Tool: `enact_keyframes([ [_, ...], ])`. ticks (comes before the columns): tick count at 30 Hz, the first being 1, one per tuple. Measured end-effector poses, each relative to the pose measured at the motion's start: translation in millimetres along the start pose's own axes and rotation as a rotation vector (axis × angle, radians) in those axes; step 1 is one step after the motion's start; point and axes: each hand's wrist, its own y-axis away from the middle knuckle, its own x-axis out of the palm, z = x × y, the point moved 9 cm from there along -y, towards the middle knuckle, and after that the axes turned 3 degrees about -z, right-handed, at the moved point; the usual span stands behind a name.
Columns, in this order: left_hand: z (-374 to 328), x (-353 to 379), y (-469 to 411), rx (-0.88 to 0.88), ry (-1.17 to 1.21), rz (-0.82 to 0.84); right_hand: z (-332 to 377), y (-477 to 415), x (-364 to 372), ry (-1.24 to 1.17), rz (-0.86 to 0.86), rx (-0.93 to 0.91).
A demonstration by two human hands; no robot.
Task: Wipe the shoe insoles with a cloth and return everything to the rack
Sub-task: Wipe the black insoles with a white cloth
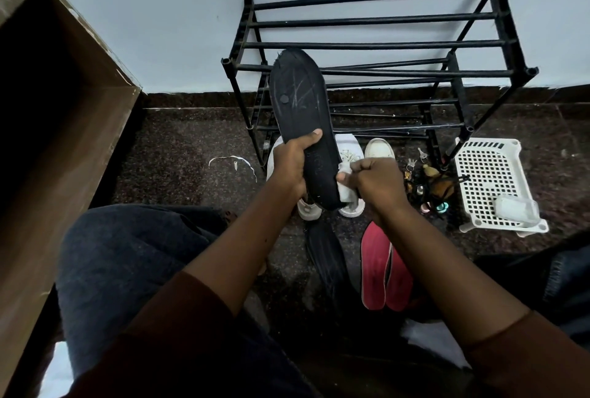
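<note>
Insole [300, 116] in L grip [289, 167]; R grip [373, 180] holds cloth [346, 193]; insole lettering illegible.

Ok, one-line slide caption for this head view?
Left hand holds a long black insole while right hand presses a small white cloth to its lower edge.

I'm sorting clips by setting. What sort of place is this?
Probably a home entryway or hallway corner: a black shoe rack stands against a plain wall, white shoes sit on the dark speckled stone floor, and keys lie near a white basket.
</note>
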Motion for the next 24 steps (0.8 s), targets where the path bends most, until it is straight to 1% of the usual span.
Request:
enact_keyframes([
  [4, 2, 7, 2, -0.001, -0.053, 0.048, 19, -12, 5, -0.056, -0.008, 0.005],
  [8, 4, 12, 2, 0.001, -0.042, 0.075, 22, -12, 7, -0.107, -0.009, -0.015],
  [10, 5, 13, 3, -0.003, -0.001, 0.066, 18, -7, 7, -0.084, -0.004, -0.018],
  [14, 7, 7, 2, -0.018, 0.070, -0.001, -3, 7, 5, -0.031, 0.024, -0.005],
  [20, 2, 4, -2, -0.041, 0.124, 0.015, -15, 25, 3, -0.142, 0.095, 0.097],
  [24, 1, 4, 0, -0.057, 0.106, 0.038, -24, 30, 0, -0.141, 0.170, 0.220],
])
